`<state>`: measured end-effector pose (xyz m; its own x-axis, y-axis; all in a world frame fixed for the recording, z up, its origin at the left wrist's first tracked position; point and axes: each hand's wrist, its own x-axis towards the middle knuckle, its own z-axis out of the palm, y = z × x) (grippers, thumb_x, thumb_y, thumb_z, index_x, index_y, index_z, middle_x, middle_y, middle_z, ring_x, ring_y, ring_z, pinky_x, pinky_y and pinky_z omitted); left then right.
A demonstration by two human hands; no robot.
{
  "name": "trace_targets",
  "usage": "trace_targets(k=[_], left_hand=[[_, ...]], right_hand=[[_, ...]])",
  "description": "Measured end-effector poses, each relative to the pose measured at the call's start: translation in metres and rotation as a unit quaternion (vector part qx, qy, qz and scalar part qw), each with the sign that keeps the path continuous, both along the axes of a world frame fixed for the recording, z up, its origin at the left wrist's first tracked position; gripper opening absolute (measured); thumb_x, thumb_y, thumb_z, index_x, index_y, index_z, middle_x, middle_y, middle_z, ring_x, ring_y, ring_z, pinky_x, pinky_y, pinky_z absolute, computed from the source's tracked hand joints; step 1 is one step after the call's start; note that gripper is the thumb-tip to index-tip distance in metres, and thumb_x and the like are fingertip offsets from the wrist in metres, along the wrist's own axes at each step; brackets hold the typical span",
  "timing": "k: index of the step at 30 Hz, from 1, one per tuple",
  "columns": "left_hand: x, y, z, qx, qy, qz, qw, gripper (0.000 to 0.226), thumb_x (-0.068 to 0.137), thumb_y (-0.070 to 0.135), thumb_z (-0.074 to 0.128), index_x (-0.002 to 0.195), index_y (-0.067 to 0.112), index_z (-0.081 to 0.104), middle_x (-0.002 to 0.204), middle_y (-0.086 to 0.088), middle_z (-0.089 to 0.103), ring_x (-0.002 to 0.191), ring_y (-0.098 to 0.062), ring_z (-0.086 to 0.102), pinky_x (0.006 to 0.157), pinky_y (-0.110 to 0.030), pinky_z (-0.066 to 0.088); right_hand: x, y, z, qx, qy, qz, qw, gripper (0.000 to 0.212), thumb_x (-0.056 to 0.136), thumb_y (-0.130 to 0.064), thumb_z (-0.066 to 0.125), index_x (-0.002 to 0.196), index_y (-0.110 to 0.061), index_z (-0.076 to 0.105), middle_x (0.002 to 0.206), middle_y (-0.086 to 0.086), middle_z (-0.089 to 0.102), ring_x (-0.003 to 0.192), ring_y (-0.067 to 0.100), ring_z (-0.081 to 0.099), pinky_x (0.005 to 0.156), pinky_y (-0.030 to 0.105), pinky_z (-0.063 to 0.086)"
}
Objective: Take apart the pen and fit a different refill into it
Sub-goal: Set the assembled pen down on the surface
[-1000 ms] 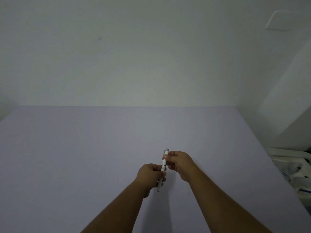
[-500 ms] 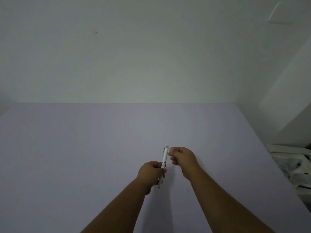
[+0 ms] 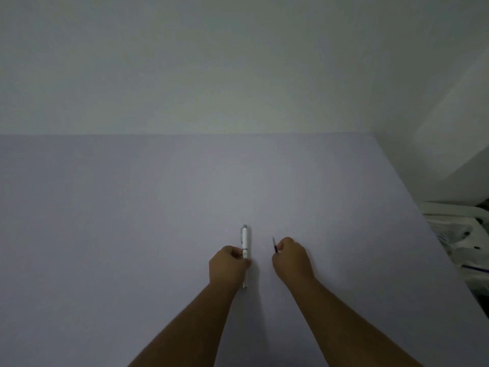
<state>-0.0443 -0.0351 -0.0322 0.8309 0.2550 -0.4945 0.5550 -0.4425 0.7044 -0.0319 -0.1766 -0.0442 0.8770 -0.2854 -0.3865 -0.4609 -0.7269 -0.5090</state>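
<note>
My left hand [image 3: 229, 266] grips a white pen [image 3: 245, 241] around its middle. The pen points away from me, its grey cap end and clip up at the far end and its tip poking out below my fist. My right hand [image 3: 291, 258] is closed on a thin dark refill [image 3: 275, 245], whose pointed end sticks out above my fingers. The two hands are a short way apart above the pale lilac table [image 3: 132, 221]. The rest of the refill is hidden inside my right fist.
A plain white wall stands behind the table's far edge. White plastic items and a bag [image 3: 460, 234] lie beyond the table's right edge.
My hands were together on the pen; now my right hand has moved to the right, away from the pen, and a thin refill shows in it. The left hand keeps the pen.
</note>
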Motion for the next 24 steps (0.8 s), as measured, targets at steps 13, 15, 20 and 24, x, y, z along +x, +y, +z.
trace_targets(k=[13,15,20,24], left_hand=[[0.003,-0.003,-0.008,0.002,0.003,0.007,1.0,0.018,0.075,0.019,0.072,0.092,0.017,0.067,0.082,0.005,0.063,0.071,-0.008,0.055,0.053,-0.012,0.034],[0.003,-0.003,-0.008,0.002,0.005,0.007,1.0,0.018,0.075,0.019,0.073,0.091,0.017,0.067,0.081,0.006,0.062,0.067,-0.005,0.053,0.052,-0.011,0.033],[0.004,-0.003,-0.007,0.001,0.008,0.009,1.0,0.018,0.077,0.02,0.072,0.093,0.014,0.067,0.084,0.003,0.064,0.071,-0.009,0.055,0.052,-0.011,0.034],[0.004,-0.003,-0.007,0.002,0.004,0.012,1.0,0.017,0.077,0.019,0.072,0.093,0.014,0.067,0.083,0.003,0.063,0.07,-0.007,0.053,0.051,-0.01,0.032]], right_hand=[[0.006,0.017,-0.004,0.031,-0.003,-0.009,0.999,0.018,0.085,-0.013,0.052,0.099,-0.007,0.061,0.103,0.014,0.068,0.095,0.032,0.064,0.079,0.038,0.055],[0.006,0.018,-0.004,0.033,-0.004,-0.008,0.999,0.018,0.085,-0.013,0.052,0.099,-0.007,0.061,0.103,0.015,0.068,0.095,0.032,0.064,0.08,0.038,0.055],[0.005,0.018,-0.004,0.037,-0.008,-0.009,0.999,0.017,0.085,-0.015,0.054,0.098,-0.008,0.061,0.102,0.014,0.068,0.095,0.032,0.064,0.08,0.039,0.056],[0.004,0.019,-0.005,0.046,-0.012,-0.019,0.999,0.016,0.084,-0.017,0.055,0.096,-0.01,0.062,0.101,0.013,0.069,0.093,0.031,0.065,0.08,0.041,0.056]])
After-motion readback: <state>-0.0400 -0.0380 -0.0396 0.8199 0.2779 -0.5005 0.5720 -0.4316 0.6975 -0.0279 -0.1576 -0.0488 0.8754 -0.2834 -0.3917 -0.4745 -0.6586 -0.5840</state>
